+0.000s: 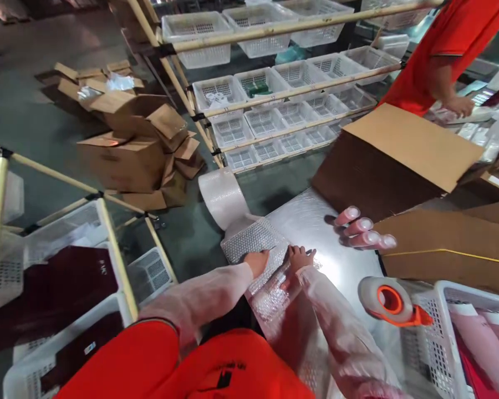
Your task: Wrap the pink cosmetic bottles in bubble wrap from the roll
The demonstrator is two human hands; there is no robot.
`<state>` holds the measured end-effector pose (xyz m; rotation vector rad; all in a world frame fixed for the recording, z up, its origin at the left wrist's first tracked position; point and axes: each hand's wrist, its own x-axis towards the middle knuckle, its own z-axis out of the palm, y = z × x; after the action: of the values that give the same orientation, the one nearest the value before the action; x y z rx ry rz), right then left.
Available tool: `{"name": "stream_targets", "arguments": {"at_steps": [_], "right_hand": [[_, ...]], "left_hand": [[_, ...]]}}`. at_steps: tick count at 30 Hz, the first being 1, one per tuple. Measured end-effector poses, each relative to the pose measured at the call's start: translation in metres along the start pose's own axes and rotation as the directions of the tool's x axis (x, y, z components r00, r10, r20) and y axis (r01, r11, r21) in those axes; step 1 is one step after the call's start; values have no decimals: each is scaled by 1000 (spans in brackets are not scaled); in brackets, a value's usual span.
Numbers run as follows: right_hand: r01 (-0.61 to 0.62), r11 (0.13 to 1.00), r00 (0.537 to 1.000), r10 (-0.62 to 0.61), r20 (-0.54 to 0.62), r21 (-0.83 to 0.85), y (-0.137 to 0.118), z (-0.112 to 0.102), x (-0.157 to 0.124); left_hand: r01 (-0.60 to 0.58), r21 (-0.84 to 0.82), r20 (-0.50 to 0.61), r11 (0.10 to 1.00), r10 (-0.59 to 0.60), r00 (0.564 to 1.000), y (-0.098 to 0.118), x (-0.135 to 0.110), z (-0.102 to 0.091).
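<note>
My left hand lies on a folded piece of bubble wrap at the near edge of a shiny metal table; its fingers are curled on the wrap. My right hand rests next to it with fingers stretched flat on the same wrap, which runs down towards my body. Both arms wear translucent pink sleeves. Another person's fingers reach over the table from the right, apart from my hands.
A bubble wrap roll hangs off the table's far edge. An open cardboard box and flat cardboard lie to the right. An orange tape dispenser sits by a white basket. A person in orange stands at the far right.
</note>
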<state>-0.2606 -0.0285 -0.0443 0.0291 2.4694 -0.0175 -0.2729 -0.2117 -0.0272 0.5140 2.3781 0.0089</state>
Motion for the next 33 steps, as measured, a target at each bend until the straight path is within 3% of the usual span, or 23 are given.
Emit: {"name": "stream_targets", "arguments": {"at_steps": [5,7,9,14,17,23,27,30,33], "right_hand": [[17,1000,1000,-17,18,-14,2,-9,-9],[22,1000,999,-22,23,-15,2,-10,-10],[28,999,999,-28,23,-21,2,-10,-10],[19,999,999,-18,33,-49,4,-11,-15],[-29,999,998,31,56,-40,15,-5,-27],[-141,989,988,138,73,36,36,13,-47],[-133,991,991,133,-10,25,31,12,-48],[-1,1000,995,1,-96,3,29,6,-52],[161,987,984,-160,-78,-4,31,0,-59]], "left_hand": [[192,24,200,981,-193,961,-68,-135,40],[227,25,193,974,-228,954,-80,-159,39],[230,8,82,973,-230,970,-77,-142,24],[129,-51,-234,990,-137,962,-31,-1,-23],[96,-75,-277,993,-113,954,-14,45,-27],[59,-146,-296,988,-100,950,-32,39,-19],[33,-177,-329,984,-91,940,-39,36,-28],[-49,-136,-373,989,-5,928,-23,35,-34],[-220,-80,-305,972,186,934,11,38,-34]]}}
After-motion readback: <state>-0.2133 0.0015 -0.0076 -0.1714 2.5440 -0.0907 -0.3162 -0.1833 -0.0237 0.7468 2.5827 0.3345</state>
